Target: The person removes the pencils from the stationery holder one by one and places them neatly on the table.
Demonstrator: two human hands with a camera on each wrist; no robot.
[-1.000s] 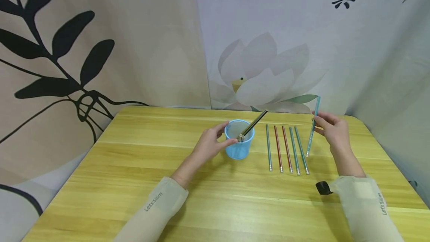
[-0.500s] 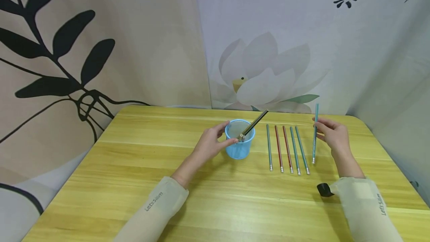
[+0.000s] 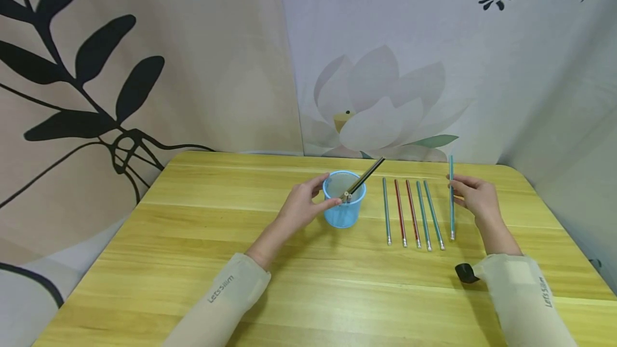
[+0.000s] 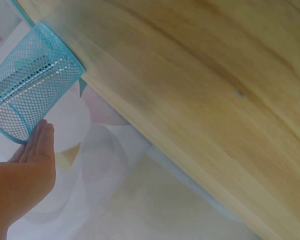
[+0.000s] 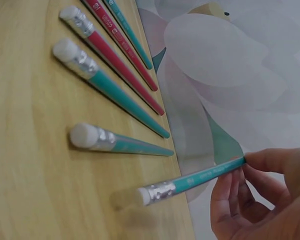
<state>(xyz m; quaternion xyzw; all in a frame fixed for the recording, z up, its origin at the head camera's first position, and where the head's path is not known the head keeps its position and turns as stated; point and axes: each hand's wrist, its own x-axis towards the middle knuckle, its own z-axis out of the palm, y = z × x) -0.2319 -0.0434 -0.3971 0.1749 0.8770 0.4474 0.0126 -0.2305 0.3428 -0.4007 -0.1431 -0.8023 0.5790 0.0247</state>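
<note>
My left hand (image 3: 308, 200) holds the rim of a light blue mesh pencil cup (image 3: 343, 217), thumb on the near side and fingers on the far left. Dark pencils (image 3: 370, 174) lean to the right inside the cup. In the head view my right hand (image 3: 476, 195) pinches a teal pencil (image 3: 452, 213) near its upper part, eraser end toward me. The right wrist view shows that pencil's white eraser (image 5: 144, 196) close over the tabletop. Left of it lies a row of pencils: two red ones (image 3: 400, 213) and three teal ones (image 3: 430, 208), erasers toward me.
The wooden table (image 3: 241, 293) ends at the back against a printed curtain (image 3: 231, 68). A small black object (image 3: 466, 272) sits at my right cuff, above the tabletop. Another curtain (image 3: 569, 122) hangs along the right side.
The teal pencil in my right hand has swung from a slant to nearly straight in line with the row, and its eraser end has come toward me. My left hand stays on the cup.
</note>
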